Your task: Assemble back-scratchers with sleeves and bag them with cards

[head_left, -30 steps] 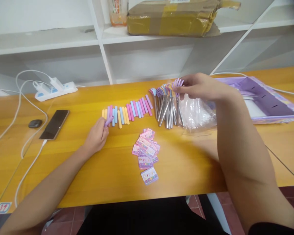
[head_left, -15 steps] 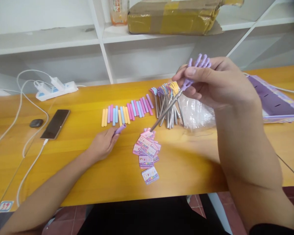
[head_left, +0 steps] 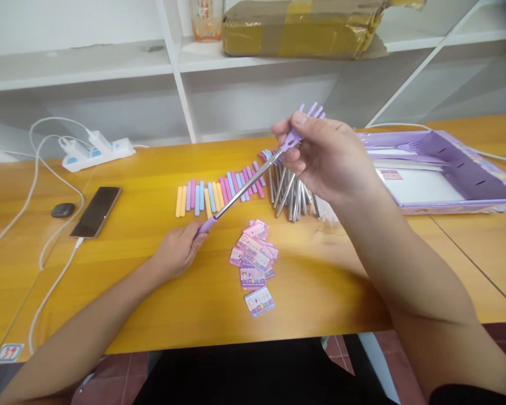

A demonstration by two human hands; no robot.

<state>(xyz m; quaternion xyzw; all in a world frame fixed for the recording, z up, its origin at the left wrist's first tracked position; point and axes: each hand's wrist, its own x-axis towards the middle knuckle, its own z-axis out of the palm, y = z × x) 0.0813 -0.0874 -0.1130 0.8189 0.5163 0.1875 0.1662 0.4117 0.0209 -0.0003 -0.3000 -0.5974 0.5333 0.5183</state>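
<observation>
1. Hand posture: my right hand [head_left: 320,152], raised, pinches the lilac hand-shaped head [head_left: 293,138] of a back scratcher [head_left: 274,160].
2. My left hand [head_left: 177,248], lower over the desk [head_left: 320,298], is closed around a lilac handle sleeve [head_left: 207,224].
3. Long axis: diagonal between both hands; I see the head pointing upper right, the metal shaft [head_left: 253,180] meeting the sleeve at lower left.

White shelving [head_left: 257,63] backs a wooden table [head_left: 316,298] above reddish tiles [head_left: 112,382].
</observation>
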